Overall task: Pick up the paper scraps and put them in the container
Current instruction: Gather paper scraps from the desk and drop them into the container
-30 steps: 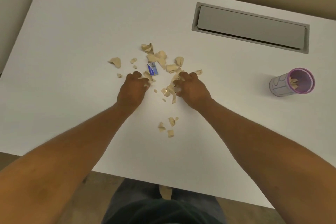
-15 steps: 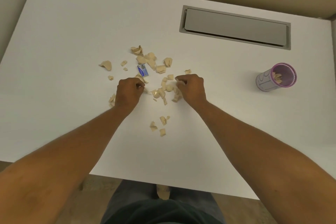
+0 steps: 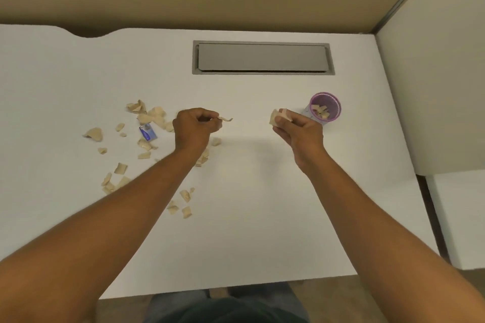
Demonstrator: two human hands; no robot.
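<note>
Several beige paper scraps (image 3: 147, 118) lie scattered over the left half of the white desk (image 3: 249, 217). My left hand (image 3: 195, 127) is raised above the pile's right edge, closed on scraps, one curling out to the right of its fingers. My right hand (image 3: 299, 132) is closed on a bunch of scraps and hovers just left of the container (image 3: 325, 107). That container is a small purple-rimmed mesh cup standing at the right of the desk, with a few scraps inside.
A small blue card (image 3: 147, 132) lies among the scraps. A grey cable hatch (image 3: 262, 57) is set into the desk at the back. A partition wall (image 3: 433, 73) stands right of the container. More scraps (image 3: 185, 203) lie near my left forearm.
Both hands closed on scraps in the pile, lifted off the desk and moved right. My right hand now sits beside the container. My head has turned right.
</note>
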